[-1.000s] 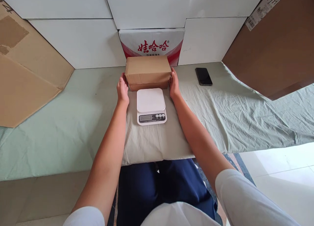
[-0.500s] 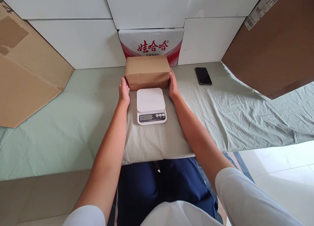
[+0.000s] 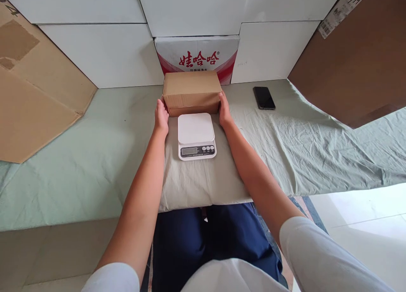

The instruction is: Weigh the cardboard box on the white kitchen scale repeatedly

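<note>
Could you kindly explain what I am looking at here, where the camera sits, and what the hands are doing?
The camera is worn on a person's head and looks down at their own two bare arms. The left hand and right hand press against the two ends of a brown cardboard box, which stands at the far edge of a pale green cloth-covered table. Just in front of the box sits a small white digital kitchen scale with nothing on it. A black phone lies to the right. A red-and-white printed carton stands behind the box.
</note>
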The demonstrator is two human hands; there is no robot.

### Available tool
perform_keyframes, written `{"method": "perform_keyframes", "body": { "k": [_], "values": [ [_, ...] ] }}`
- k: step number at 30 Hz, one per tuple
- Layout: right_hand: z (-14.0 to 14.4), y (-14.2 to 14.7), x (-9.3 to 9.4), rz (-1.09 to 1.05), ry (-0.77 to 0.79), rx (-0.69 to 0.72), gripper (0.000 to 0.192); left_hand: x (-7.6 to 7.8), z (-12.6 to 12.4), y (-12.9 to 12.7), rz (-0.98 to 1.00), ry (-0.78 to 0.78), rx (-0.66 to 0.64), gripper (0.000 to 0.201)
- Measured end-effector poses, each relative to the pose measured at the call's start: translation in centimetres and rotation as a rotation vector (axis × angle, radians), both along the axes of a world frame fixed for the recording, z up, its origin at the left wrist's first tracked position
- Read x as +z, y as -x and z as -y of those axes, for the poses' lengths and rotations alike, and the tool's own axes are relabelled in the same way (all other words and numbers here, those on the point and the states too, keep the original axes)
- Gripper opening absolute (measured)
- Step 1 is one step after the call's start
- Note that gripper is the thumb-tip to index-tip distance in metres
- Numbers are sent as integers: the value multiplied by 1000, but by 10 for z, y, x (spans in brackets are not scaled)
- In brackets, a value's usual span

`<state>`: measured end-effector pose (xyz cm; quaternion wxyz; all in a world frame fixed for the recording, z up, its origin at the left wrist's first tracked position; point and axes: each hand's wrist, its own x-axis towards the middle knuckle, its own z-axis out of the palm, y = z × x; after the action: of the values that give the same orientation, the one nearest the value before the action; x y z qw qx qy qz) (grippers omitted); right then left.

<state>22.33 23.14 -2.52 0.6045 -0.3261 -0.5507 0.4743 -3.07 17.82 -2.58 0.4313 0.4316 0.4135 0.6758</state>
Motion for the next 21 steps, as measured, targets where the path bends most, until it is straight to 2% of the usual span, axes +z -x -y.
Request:
{"method": "perform_keyframes", "body": {
  "k": [6, 10, 21],
  "values": [
    [12, 7, 10, 0, -62, 30, 73, 1, 1, -1, 7, -6, -25, 90],
    [17, 9, 14, 5, -56, 23, 75, 2, 2, -3, 37, 9, -3, 94],
    [19, 11, 18, 30, 23, -27, 84, 4, 2, -7, 41, 45, 30, 84]
  ]
}}
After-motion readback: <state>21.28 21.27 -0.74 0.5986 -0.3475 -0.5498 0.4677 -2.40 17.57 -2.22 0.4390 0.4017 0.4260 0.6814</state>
